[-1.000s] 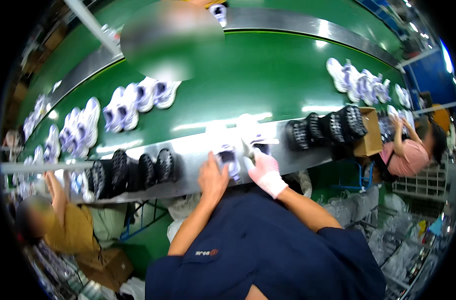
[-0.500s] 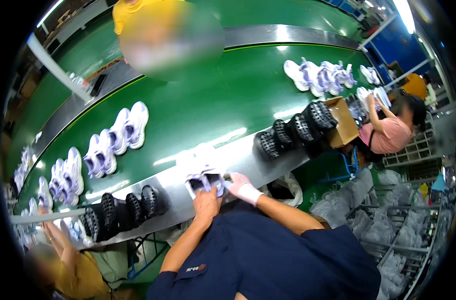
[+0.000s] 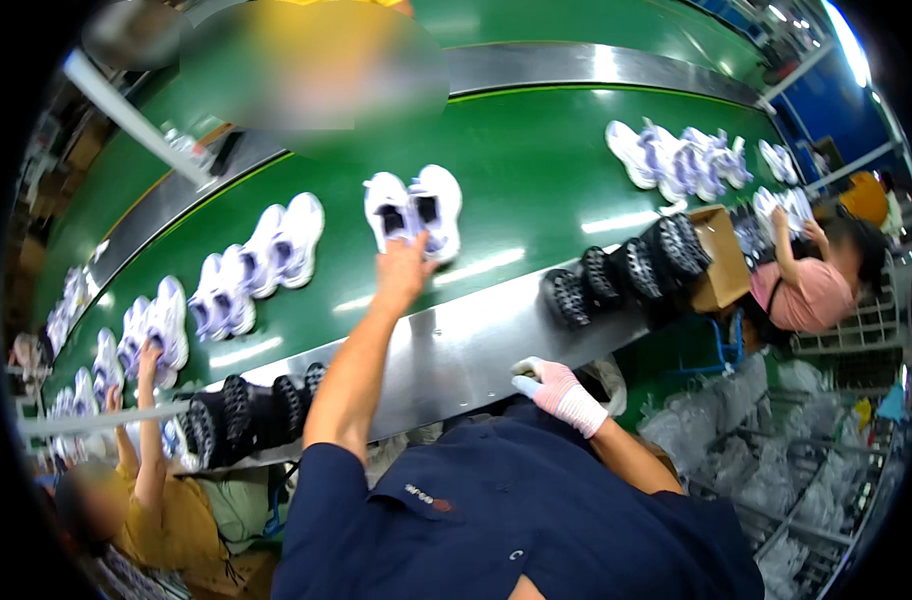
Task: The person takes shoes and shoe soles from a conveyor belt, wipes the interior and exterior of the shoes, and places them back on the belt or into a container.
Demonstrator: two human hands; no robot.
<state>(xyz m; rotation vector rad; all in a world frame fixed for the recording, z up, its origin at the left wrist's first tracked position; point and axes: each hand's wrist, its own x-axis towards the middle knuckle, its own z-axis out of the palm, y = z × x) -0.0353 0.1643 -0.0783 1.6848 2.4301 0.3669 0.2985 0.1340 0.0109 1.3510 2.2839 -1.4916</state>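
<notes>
A pair of white and lavender sneakers sits side by side on the green belt, toes pointing away from me. My left hand, bare and stretched forward, is closed at the heels of this pair. In a striped knit glove, my right hand hovers over the near edge of the metal ledge. Its fingers are curled together, and something small and dark may be between them; I cannot make it out.
More sneakers stand in groups along the belt. Black shoe forms with patterned soles line the ledge on both sides, beside a cardboard box. Co-workers in yellow and pink handle shoes. A rack with plastic-wrapped items stands right.
The sneakers have gone from the metal ledge out onto the belt with my left hand. My right hand has parted from them and drawn back, lower and to the right.
</notes>
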